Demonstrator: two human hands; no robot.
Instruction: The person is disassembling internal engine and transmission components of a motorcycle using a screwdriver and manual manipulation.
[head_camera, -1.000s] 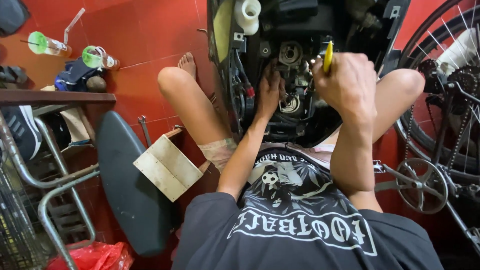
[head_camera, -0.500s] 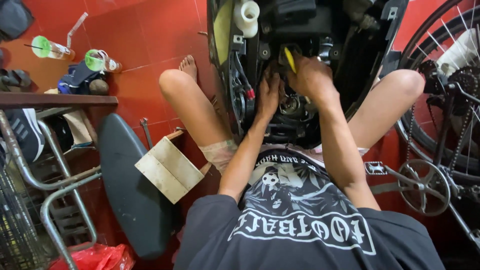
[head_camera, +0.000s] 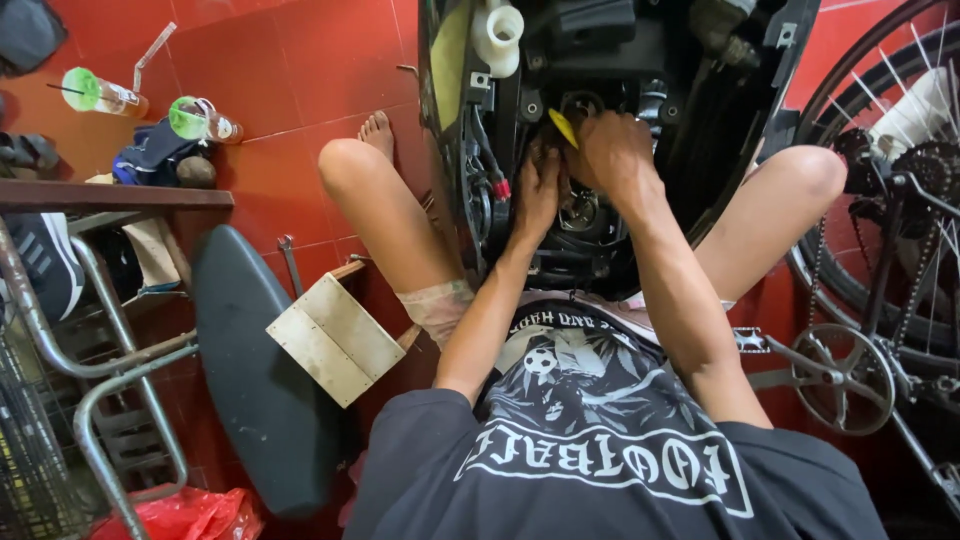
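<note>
I sit on a red tiled floor with my legs spread around the open engine bay of a black scooter (head_camera: 600, 120). My right hand (head_camera: 618, 152) grips a yellow-handled tool (head_camera: 563, 128) and presses it into the engine parts. My left hand (head_camera: 540, 185) rests beside it on the round metal engine part (head_camera: 583, 212), fingers curled against the machinery; what it holds, if anything, is hidden. A red cap (head_camera: 501, 189) on a black hose sits just left of my left hand.
A bicycle wheel, chain and crank (head_camera: 845, 375) stand at the right. A black scooter seat (head_camera: 255, 380) and a small wooden stool (head_camera: 335, 338) lie at my left. Two plastic drink cups (head_camera: 150, 105) and a wrench (head_camera: 290, 262) lie on the floor; a metal chair frame (head_camera: 90, 330) is lower left.
My right hand came down from in front of the engine, holding the yellow tool up, and moved in next to my left hand. My left hand stayed on the engine.
</note>
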